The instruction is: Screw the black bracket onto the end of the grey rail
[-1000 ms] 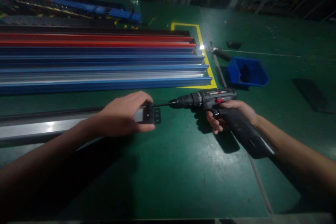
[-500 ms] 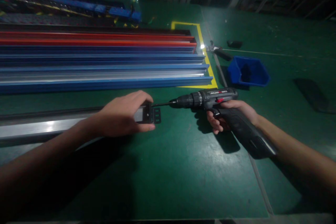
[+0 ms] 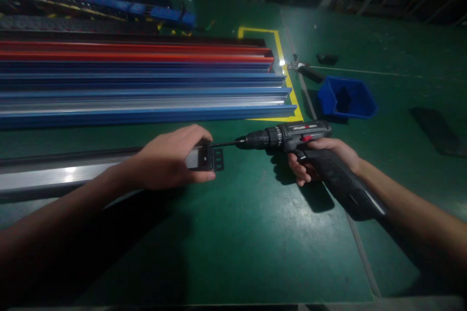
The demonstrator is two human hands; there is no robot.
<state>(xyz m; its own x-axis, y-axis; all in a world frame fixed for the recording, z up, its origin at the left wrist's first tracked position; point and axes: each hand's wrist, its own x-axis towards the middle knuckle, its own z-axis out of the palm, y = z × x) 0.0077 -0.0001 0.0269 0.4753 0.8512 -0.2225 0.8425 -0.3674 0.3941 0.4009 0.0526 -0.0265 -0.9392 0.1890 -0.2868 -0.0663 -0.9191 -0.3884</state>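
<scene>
My right hand (image 3: 314,160) is wrapped round the grip of a black cordless drill (image 3: 302,131), which points left. Its long thin bit (image 3: 226,144) reaches the upper corner of a dark end bracket (image 3: 218,159) with slots in it. That bracket sits at the end of a long silver metal profile (image 3: 65,172) lying on the green table. My left hand (image 3: 171,158) spans the profile's end, thumb on the near side and fingers on the far side, gripping it beside the bracket. Whether a screw sits at the bit's tip, I cannot tell.
Blue channel profiles (image 3: 146,119) and a red one (image 3: 146,55) lie side by side behind my left hand. Yellow tape (image 3: 280,48) marks the table by their ends. A blue bin (image 3: 357,99) stands behind the drill, near a dark-handled tool (image 3: 310,74). A dark flat object (image 3: 436,129) lies at right.
Almost nothing differs. The view has shifted very slightly, while both hands, the drill and the profile keep the same positions relative to each other.
</scene>
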